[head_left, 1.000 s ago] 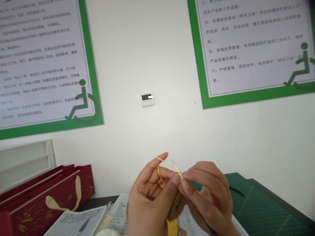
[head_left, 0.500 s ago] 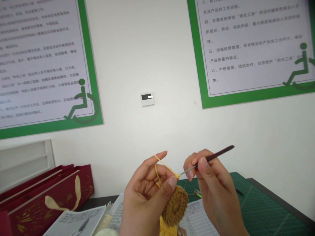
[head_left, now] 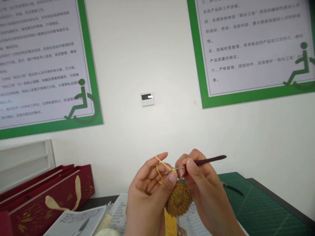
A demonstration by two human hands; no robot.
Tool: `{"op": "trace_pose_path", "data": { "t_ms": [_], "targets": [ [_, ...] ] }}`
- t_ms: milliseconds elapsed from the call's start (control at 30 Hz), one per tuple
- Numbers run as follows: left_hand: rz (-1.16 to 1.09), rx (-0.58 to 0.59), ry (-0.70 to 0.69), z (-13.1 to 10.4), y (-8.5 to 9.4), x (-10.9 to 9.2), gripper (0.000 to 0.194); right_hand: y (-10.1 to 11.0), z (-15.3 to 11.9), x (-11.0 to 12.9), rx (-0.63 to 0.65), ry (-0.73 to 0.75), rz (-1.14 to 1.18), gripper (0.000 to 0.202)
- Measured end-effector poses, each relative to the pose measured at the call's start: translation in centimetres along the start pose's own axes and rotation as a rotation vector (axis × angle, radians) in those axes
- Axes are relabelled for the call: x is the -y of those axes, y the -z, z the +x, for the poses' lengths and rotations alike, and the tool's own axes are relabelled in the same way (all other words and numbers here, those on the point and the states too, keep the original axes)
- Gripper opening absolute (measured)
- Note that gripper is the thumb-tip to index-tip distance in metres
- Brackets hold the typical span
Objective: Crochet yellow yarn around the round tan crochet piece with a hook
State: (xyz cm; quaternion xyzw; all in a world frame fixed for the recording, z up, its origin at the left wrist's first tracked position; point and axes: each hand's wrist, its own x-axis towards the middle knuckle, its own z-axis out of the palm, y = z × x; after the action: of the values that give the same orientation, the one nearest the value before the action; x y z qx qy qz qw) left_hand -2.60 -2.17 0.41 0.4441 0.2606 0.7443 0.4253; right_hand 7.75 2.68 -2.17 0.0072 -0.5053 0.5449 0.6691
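My left hand (head_left: 150, 193) pinches the upper edge of a round brown crocheted piece (head_left: 179, 199) between thumb and fingers. Yellow yarn (head_left: 161, 160) loops over its raised index finger and runs down to the stitches. In my right hand (head_left: 203, 183) is a crochet hook (head_left: 209, 160) with a dark handle, held like a pen. The hook's metal shaft points left and passes through a yellow loop just above my left thumb. Below the brown piece hangs a bundle of yellow yarn (head_left: 170, 223), partly hidden by my left hand.
A green cutting mat (head_left: 256, 200) covers the right side of the table, with dark-handled pliers (head_left: 232, 187) on it. Printed sheets (head_left: 76, 219) lie at the left and under the hands. Dark red gift bags (head_left: 61, 193) stand at the far left against the wall.
My right hand has moved left and slightly down, and the hook now reaches further past the yellow loop. The brown piece has shifted a little up and right, turning more toward me.
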Motion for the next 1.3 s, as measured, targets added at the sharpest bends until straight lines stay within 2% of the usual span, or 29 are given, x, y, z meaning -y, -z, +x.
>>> {"op": "trace_pose_path", "data": {
  "t_ms": [67, 133, 167, 233, 300, 367, 433, 467, 533, 600, 667, 767, 900, 1000, 1067, 1100, 1233, 1300],
  "targets": [
    [-0.002, -0.010, -0.001, 0.0, 0.0, 0.1, 0.040, 0.0, 0.1, -0.2, 0.008, 0.030, -0.015, 0.024],
    [-0.003, -0.023, -0.001, -0.1, -0.1, 0.1, 0.040, 0.0, 0.2, -0.3, 0.016, 0.131, -0.101, 0.018],
    [-0.004, -0.031, -0.006, -0.2, -0.3, 0.1, 0.039, 0.1, 0.2, -0.3, 0.020, 0.234, -0.191, 0.013],
    [-0.012, -0.047, -0.027, -0.4, -0.5, 0.0, 0.039, 0.4, 0.2, 0.2, 0.053, 0.540, -0.479, 0.007],
    [-0.030, -0.042, -0.032, -0.6, -0.7, -0.1, 0.042, 0.9, 0.1, 0.8, 0.110, 0.906, -0.872, 0.015],
    [-0.064, 0.004, 0.055, -0.7, -0.7, -0.4, 0.048, 1.3, -0.1, 1.2, 0.075, 1.209, -1.197, 0.021],
    [-0.112, 0.080, 0.207, -0.7, -0.5, -0.7, 0.054, 1.4, -0.2, 1.3, 0.037, 1.328, -1.196, 0.022],
    [-0.131, 0.115, 0.271, -0.7, -0.3, -0.9, 0.055, 1.3, -0.2, 1.2, 0.040, 1.303, -1.098, 0.019],
    [-0.138, 0.169, 0.333, -0.5, 0.0, -1.2, 0.055, 1.0, -0.1, 0.7, 0.083, 1.112, -0.809, 0.013],
    [-0.122, 0.205, 0.319, -0.4, 0.3, -1.4, 0.055, 0.5, 0.0, 0.3, 0.108, 0.872, -0.552, 0.009],
    [-0.111, 0.241, 0.281, -0.2, 0.6, -1.5, 0.055, 0.3, -0.2, 0.0, 0.102, 0.698, -0.367, 0.007],
    [-0.093, 0.292, 0.234, 0.0, 0.8, -1.7, 0.052, 0.4, -0.6, 0.2, 0.108, 0.517, -0.169, 0.010],
    [-0.066, 0.334, 0.256, 0.0, 0.8, -2.0, 0.043, 0.7, -0.8, 1.0, 0.136, 0.245, 0.030, 0.021],
    [-0.043, 0.341, 0.214, -0.2, 0.6, -1.8, 0.034, 0.3, -0.4, 1.4, 0.148, 0.066, 0.110, 0.027],
    [0.011, 0.285, 0.136, -0.4, 0.5, -1.5, 0.033, 0.1, -0.1, 1.5, 0.144, 0.033, 0.068, 0.028],
    [0.041, 0.243, 0.099, -0.5, 0.5, -1.4, 0.033, 0.0, 0.0, 1.4, 0.140, 0.062, 0.016, 0.026],
    [0.096, 0.134, 0.059, -0.6, 0.4, -0.9, 0.036, 0.0, -0.1, 0.8, 0.157, 0.324, -0.264, 0.012],
    [0.104, 0.111, 0.062, -0.6, 0.5, -0.8, 0.038, 0.0, -0.1, 0.6, 0.130, 0.408, -0.323, 0.011]
  ]
}}
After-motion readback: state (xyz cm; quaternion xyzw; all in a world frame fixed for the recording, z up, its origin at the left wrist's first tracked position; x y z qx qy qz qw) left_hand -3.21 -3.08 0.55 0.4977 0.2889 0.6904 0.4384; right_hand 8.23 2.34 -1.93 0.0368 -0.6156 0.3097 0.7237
